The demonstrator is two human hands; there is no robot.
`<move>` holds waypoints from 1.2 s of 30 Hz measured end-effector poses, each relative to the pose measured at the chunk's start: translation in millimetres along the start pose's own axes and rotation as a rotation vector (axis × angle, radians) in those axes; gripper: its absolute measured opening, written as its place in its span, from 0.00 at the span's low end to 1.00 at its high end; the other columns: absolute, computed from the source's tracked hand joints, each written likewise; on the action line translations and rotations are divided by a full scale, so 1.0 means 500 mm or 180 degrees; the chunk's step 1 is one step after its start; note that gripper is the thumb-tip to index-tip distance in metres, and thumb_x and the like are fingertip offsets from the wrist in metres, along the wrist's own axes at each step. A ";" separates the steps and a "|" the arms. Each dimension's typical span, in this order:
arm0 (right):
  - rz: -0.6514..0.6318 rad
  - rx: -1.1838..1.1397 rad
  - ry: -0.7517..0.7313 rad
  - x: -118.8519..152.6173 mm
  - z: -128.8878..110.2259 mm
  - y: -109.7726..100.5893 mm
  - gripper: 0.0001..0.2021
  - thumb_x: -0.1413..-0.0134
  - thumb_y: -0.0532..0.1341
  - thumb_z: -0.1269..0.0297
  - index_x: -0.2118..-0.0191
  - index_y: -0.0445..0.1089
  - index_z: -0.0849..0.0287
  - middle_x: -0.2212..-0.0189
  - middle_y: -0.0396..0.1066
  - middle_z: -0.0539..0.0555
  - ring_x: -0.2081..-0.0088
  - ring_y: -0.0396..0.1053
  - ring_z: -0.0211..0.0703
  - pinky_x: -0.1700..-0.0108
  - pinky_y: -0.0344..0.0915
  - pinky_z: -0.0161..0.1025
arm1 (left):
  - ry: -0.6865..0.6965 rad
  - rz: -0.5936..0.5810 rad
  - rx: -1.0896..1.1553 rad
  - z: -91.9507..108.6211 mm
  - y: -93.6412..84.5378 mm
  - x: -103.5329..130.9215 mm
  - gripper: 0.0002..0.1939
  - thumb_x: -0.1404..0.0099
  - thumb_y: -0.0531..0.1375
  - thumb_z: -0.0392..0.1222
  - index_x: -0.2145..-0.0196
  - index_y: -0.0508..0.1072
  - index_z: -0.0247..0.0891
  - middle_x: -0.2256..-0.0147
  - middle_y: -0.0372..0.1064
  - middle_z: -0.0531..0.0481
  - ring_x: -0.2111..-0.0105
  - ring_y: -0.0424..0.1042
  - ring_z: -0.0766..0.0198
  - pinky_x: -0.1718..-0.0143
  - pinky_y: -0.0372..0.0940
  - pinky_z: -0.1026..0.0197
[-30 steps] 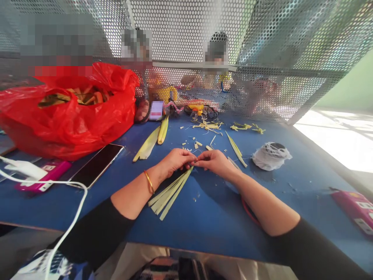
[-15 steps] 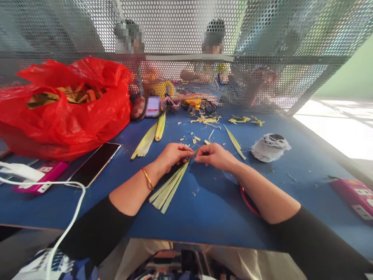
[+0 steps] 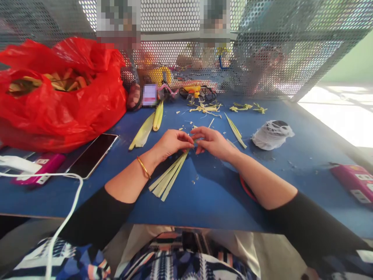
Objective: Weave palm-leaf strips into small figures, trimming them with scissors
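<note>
My left hand (image 3: 174, 143) pinches the gathered upper end of a fan of pale green corn husk strips (image 3: 169, 178), whose loose ends spread towards me on the table. My right hand (image 3: 211, 142) meets it at that end, its fingers bent and close together around the tip. A fine thread (image 3: 247, 139) runs from a dark spool wrapped in white plastic (image 3: 272, 135) towards my right hand; the fingers partly hide where it ends. A single narrow husk piece (image 3: 235, 130) lies between that hand and the spool.
A red plastic bag (image 3: 96, 97) of husks stands left, near a phone (image 3: 93, 155) and a magenta power strip (image 3: 43, 169). Two husk leaves (image 3: 145, 130), scraps (image 3: 205, 109) and knotted pieces (image 3: 241, 106) lie further back. A perforated metal screen (image 3: 180, 23) borders the table; people sit beyond.
The view has tilted down slightly. My right fingers have shifted from a pinch beside the bundle's tip to reaching over it against my left fingertips. My left hand keeps its hold.
</note>
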State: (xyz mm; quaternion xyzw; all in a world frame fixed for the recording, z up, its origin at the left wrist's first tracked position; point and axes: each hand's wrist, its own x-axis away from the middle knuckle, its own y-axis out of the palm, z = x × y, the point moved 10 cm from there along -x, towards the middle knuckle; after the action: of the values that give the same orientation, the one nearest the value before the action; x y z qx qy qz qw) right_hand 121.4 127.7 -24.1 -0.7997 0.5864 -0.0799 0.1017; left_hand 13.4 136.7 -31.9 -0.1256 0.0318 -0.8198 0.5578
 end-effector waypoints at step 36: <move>0.0346 -0.0096 0.0452 -0.002 0.035 -0.009 0.07 0.53 0.65 0.77 0.77 0.71 0.62 0.83 0.68 0.46 0.80 0.66 0.30 0.76 0.61 0.29 | 0.1625 0.1044 -0.1881 0.071 -0.010 0.029 0.02 0.43 0.65 0.38 0.72 0.78 0.38 0.70 0.74 0.50 0.70 0.68 0.66 0.65 0.60 0.63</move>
State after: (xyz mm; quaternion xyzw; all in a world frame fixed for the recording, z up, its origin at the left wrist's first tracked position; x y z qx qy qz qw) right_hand 129.6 131.1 -39.9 -0.7604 0.6357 -0.1220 0.0519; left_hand 12.4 128.6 6.1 -0.0663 0.4222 -0.6806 0.5951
